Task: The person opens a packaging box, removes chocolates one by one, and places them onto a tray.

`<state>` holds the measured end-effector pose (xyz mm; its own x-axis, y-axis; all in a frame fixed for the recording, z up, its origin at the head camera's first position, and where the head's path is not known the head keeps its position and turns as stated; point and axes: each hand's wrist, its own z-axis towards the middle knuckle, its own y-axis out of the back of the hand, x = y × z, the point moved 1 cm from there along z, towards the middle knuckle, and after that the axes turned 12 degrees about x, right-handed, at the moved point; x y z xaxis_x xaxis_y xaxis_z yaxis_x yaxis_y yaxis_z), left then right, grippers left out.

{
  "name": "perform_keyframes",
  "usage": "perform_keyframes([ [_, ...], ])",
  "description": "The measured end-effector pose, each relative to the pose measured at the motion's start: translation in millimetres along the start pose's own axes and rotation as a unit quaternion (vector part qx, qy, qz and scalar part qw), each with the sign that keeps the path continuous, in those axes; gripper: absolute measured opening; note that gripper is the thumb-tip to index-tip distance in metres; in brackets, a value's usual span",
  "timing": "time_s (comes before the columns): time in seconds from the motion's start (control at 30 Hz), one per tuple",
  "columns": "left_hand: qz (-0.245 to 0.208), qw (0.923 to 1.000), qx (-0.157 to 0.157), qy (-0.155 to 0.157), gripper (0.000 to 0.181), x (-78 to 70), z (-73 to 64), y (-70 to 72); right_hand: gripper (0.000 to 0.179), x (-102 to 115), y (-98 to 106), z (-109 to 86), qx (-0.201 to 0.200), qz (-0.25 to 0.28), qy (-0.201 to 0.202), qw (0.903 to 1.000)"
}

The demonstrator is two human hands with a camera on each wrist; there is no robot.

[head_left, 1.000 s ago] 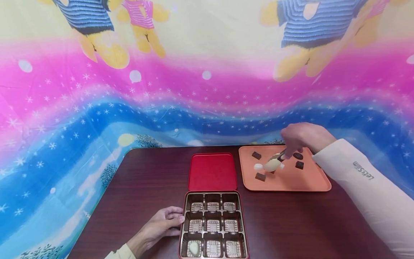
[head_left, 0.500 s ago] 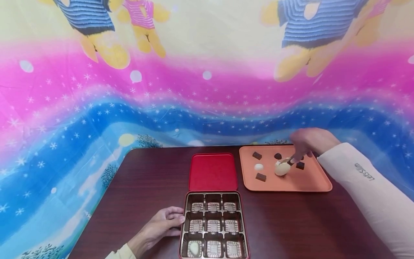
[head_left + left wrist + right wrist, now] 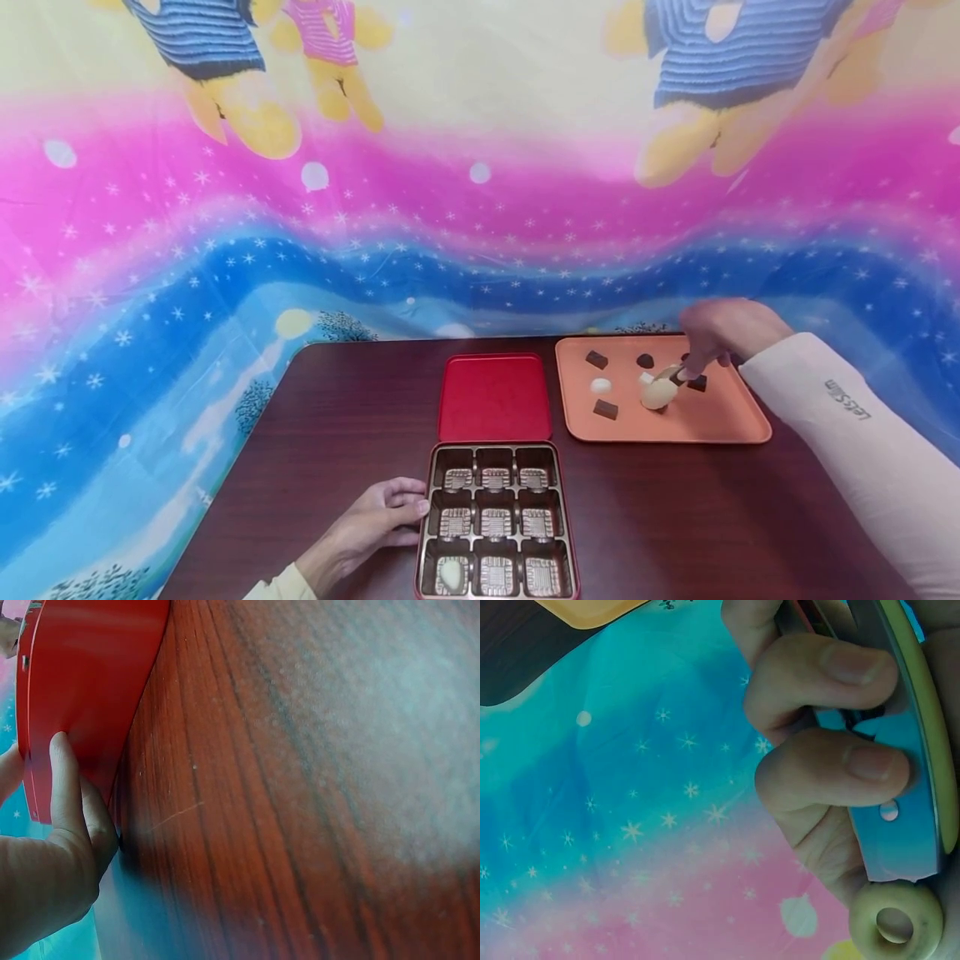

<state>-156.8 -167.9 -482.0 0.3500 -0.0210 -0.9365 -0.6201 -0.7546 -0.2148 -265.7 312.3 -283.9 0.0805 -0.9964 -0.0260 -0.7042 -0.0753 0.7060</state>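
Observation:
My right hand [image 3: 716, 329] grips a pair of tongs [image 3: 660, 393] with cream tips, low over the orange tray [image 3: 720, 425]. In the right wrist view, fingers wrap the tongs' metal handle [image 3: 900, 832], which ends in a cream ring. A dark piece shows just under the tips; whether they pinch it, I cannot tell. Dark brown chocolates [image 3: 606, 409] and white ones [image 3: 601, 385] lie spread on the tray. My left hand [image 3: 371, 521] rests against the left side of a red tin [image 3: 573, 533] with a gold compartment insert. One white chocolate [image 3: 452, 575] sits in its near-left compartment.
A red lid [image 3: 495, 398] lies flat behind the tin, left of the tray. All stand on a dark wooden table [image 3: 352, 417]. A colourful printed cloth [image 3: 480, 225] hangs along the table's back and left edges.
The right hand with the tongs has moved right and slightly nearer over the tray, uncovering a dark round chocolate. In the last half second it shifted only slightly. The left hand stays still.

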Motion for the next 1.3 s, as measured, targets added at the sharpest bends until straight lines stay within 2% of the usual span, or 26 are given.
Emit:
perform_keyframes([
  [0.17, -0.001, 1.0, 0.002, -0.001, 0.056, -0.5, -0.2, -0.2, 0.037, 1.2, 5.3, -7.6, -0.001, -0.001, -0.005, 1.0],
  [0.43, -0.003, 1.0, 0.006, -0.003, 0.056, 0.0, -0.1, -0.2, 0.037, 20.8, 20.7, -32.6, -0.016, -0.06, 0.008, 0.998],
  [0.63, -0.003, 1.0, 0.005, -0.003, 0.056, 0.1, -1.1, -0.9, 0.032, 56.9, 26.6, -52.6, -0.03, -0.101, 0.041, 0.9936],
  [0.77, -0.001, 1.0, 0.003, -0.002, 0.056, -0.3, -1.9, -1.4, 0.03, 84.5, 25.0, -62.0, -0.05, -0.117, 0.079, 0.9888],
  [0.87, 0.0, 1.0, 0.001, -0.001, 0.056, -0.3, -1.8, -1.6, 0.03, 105.6, 22.5, -68.6, -0.071, -0.14, 0.106, 0.9818],
  [1.07, 0.002, 1.0, 0.001, -0.002, 0.057, -0.9, -1.2, -1.7, 0.035, 146.7, 15.4, -84.3, -0.112, -0.193, 0.136, 0.9652],
  [1.13, 0.002, 1.0, 0.002, -0.003, 0.057, -0.9, -1.0, -1.5, 0.035, 159.1, 12.3, -90.0, -0.118, -0.205, 0.146, 0.9605],
  [1.3, 0.002, 1.0, 0.001, -0.003, 0.056, -0.3, -1.3, -1.6, 0.035, 187.1, 1.4, -101.5, -0.107, -0.212, 0.171, 0.9561],
])
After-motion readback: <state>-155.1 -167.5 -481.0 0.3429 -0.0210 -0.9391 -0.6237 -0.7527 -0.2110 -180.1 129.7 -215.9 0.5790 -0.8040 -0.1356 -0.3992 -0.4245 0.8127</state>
